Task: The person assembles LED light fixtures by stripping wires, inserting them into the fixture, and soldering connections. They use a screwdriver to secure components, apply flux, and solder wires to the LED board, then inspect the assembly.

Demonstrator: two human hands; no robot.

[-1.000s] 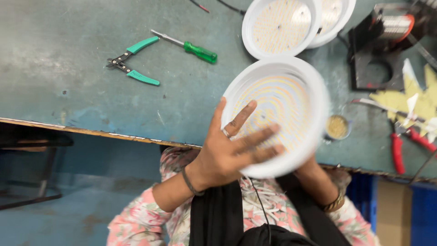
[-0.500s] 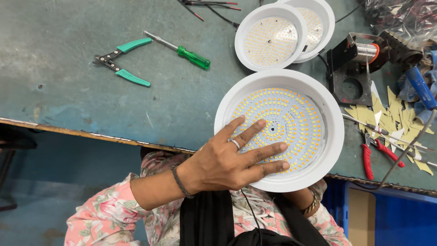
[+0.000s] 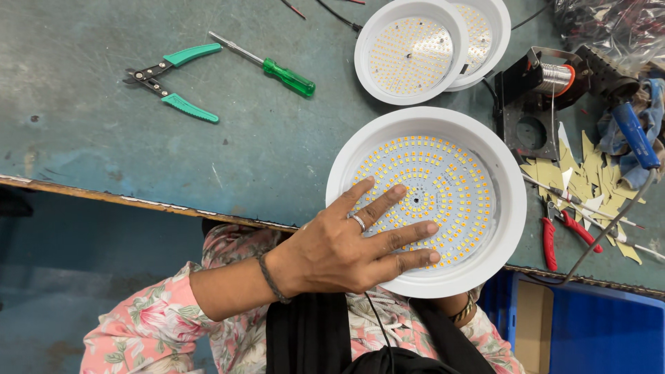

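The left hand (image 3: pixel 339 253) lies flat with its fingers (image 3: pixel 388 239) spread apart on the LED face of the large round white lamp (image 3: pixel 485 159) at the worktop (image 3: pixel 104 159) edge, while the right hand beneath it is hidden, its fingers impossible to judge.

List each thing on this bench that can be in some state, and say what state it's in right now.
Large round light panel: face up, unlit, at the bench edge.
Left hand: fingers spread flat on the panel.
Right hand: hidden under the panel; only its wrist shows.
Two smaller light panels: face up, unlit, overlapping.
Green-handled pliers: handles apart, lying flat.
Green screwdriver: lying flat.
Red-handled cutters: lying flat.
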